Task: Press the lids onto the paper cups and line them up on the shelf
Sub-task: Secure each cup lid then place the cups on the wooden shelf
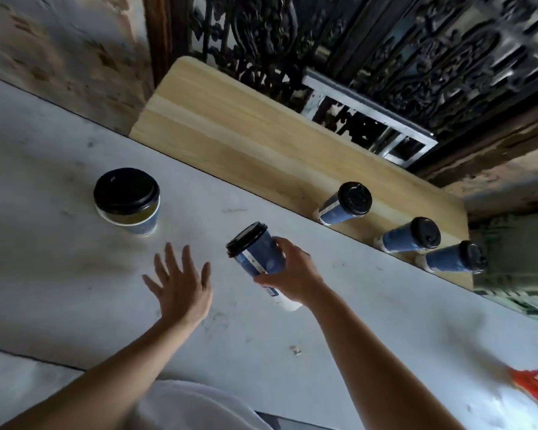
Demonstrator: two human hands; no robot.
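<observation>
Right hand (292,271) grips lidded cup (257,254); left hand (180,287) spread.

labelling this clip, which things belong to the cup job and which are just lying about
Job: held cup in the right hand, lidded cup on the counter, three shelved cups, wooden shelf.
Lying about: red object, iron grille.

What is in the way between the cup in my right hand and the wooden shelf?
Nothing visible. The right hand holds the lidded cup above the counter, with only bare counter between it and the wooden shelf. Three lidded cups stand along the shelf's right end.
</observation>
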